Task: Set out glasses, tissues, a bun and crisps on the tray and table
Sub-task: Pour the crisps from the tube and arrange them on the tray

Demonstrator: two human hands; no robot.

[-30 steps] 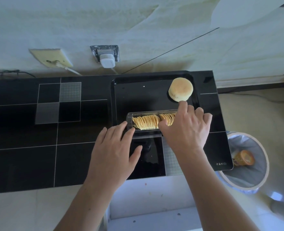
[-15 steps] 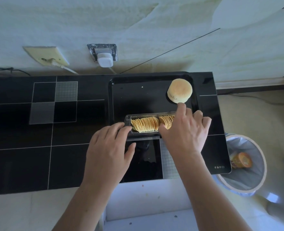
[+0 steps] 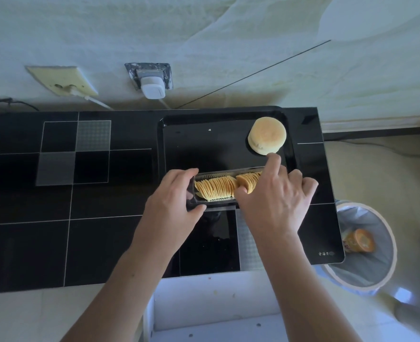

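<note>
I see a pale wall (image 3: 204, 33) at the back. A white plug (image 3: 152, 88) sits in a grey socket (image 3: 148, 75), and a yellow plate (image 3: 62, 80) with a cord is to its left. A thin dark line (image 3: 253, 72) runs across the wall. On the floor at the right stands a bin (image 3: 367, 245) with an orange tub (image 3: 359, 240) inside.

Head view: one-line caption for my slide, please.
Both hands, left hand and right hand, grip a clear crisp container on the black tray beside a bun.
</note>
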